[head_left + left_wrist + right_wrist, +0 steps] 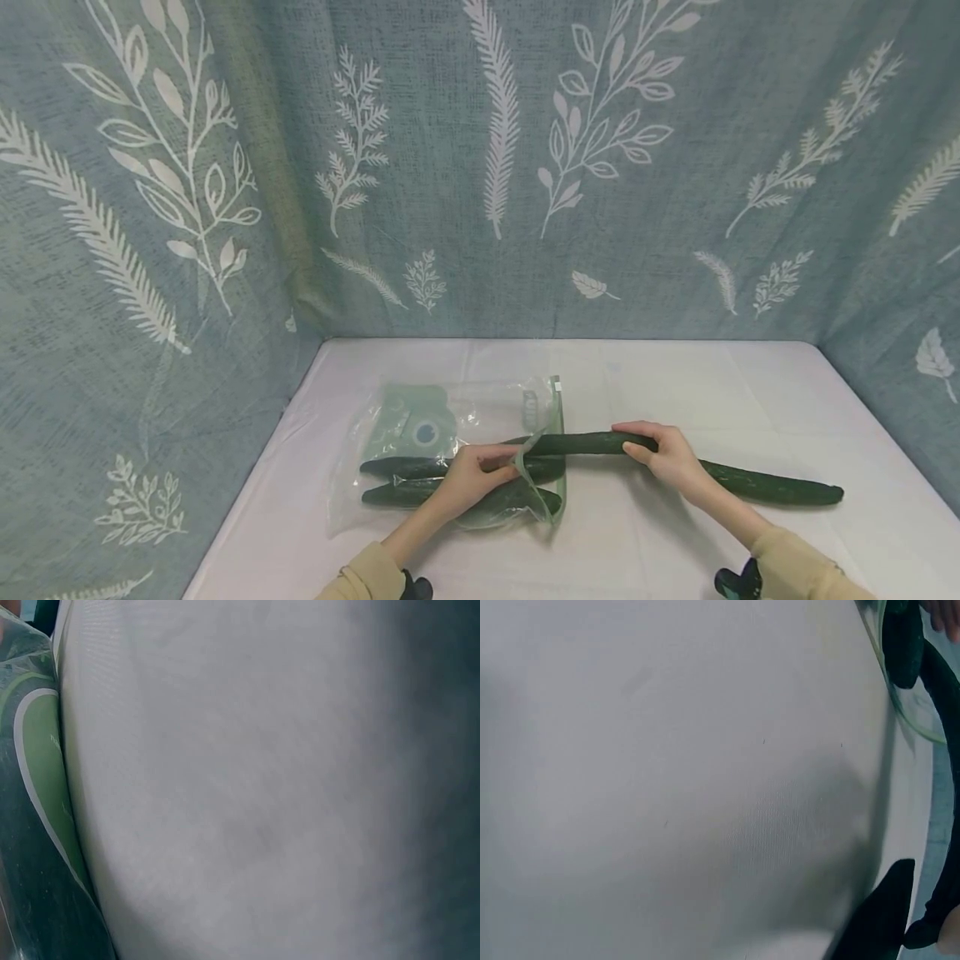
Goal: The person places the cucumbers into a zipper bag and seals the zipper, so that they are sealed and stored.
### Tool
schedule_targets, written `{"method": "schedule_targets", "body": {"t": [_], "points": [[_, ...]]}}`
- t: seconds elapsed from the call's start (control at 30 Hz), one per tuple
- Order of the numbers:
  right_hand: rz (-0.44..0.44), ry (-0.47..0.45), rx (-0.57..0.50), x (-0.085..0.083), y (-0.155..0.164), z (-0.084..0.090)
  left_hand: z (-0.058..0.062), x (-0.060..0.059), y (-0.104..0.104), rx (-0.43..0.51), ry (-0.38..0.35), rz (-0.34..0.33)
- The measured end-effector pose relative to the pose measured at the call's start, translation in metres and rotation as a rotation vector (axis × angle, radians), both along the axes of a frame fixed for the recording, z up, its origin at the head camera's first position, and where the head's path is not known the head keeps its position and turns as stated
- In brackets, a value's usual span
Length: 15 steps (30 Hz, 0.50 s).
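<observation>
A clear zip bag [480, 408] with a green-edged mouth lies on its side, its mouth facing right. Two dark green cucumbers [397, 495] show inside it, one above the other. My left hand [472, 483] pinches the near side of the bag's mouth. With thumb and fingers, my right hand [667, 457] grips the right end of another cucumber [581, 443], whose left end is in the mouth of the bag. One more cucumber [780, 485] lies on the table, partly behind the right wrist. In the left wrist view, the bag [45, 757] shows only at the left edge.
The table [720, 400] has a white cover. Patterned blue-green curtains [450, 167] hang behind it and at both sides. Inside the bag's upper left is a green printed area [408, 412].
</observation>
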State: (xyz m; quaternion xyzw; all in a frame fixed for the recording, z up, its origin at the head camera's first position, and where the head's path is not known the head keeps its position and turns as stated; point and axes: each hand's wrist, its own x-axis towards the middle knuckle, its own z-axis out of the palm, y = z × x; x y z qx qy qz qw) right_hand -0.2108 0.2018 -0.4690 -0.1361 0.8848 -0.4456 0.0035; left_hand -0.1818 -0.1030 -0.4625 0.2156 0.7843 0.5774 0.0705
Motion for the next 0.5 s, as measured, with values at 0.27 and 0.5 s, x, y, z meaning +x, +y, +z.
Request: {"method": "schedule_targets", "body": {"t": [0.27,0.5], "points": [[0.011,0.049,-0.031,-0.002,-0.013,-0.003,0.0,-0.001,-0.001,0.008,-0.005,-0.018],[0.012,0.069,-0.054,-0.003,-0.024,-0.008,-0.001,-0.001,-0.001,0.028,-0.004,-0.029]]}}
